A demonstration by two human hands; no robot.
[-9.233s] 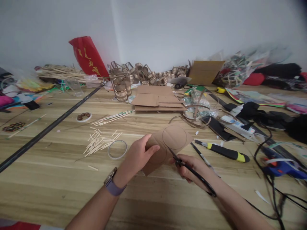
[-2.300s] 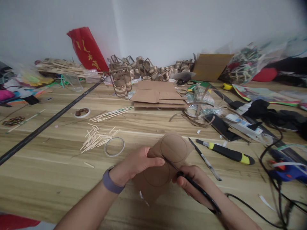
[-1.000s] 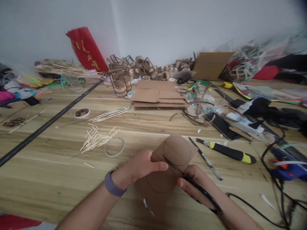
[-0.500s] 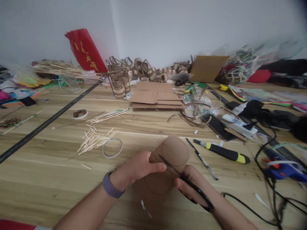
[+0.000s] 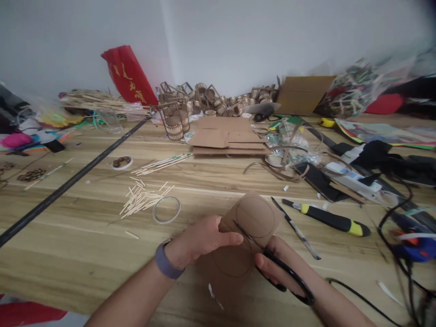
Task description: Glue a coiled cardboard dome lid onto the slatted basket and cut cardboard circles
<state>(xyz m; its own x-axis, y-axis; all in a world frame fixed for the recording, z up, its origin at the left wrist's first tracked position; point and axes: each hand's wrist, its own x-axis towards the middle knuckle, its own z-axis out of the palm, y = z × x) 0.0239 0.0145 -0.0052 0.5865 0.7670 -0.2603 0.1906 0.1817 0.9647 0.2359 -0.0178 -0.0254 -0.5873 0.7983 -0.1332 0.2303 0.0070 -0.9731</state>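
Note:
My left hand (image 5: pixel 209 238), with a purple band at the wrist, pinches the left edge of a brown cardboard piece (image 5: pixel 258 213), thumb on top. Two circles are drawn on the cardboard, one above the other. My right hand (image 5: pixel 282 263) is wrapped round the black handles of a pair of scissors (image 5: pixel 289 274). The scissor blades lie across the cardboard between the two circles, their tip close to my left thumb. Part of the lower circle is behind my left thumb and the scissors.
A white ring (image 5: pixel 166 210) and cut sticks (image 5: pixel 141 198) lie left of my hands. At right are a pen (image 5: pixel 296 228), a utility knife (image 5: pixel 329 219), a blue glue gun (image 5: pixel 413 240) and cables. Stacked cardboard (image 5: pixel 225 136) and small woven baskets (image 5: pixel 173 127) stand behind.
The whole scene has shifted a little to the right in view. My hands, the scissors and the cardboard keep nearly the same positions relative to each other.

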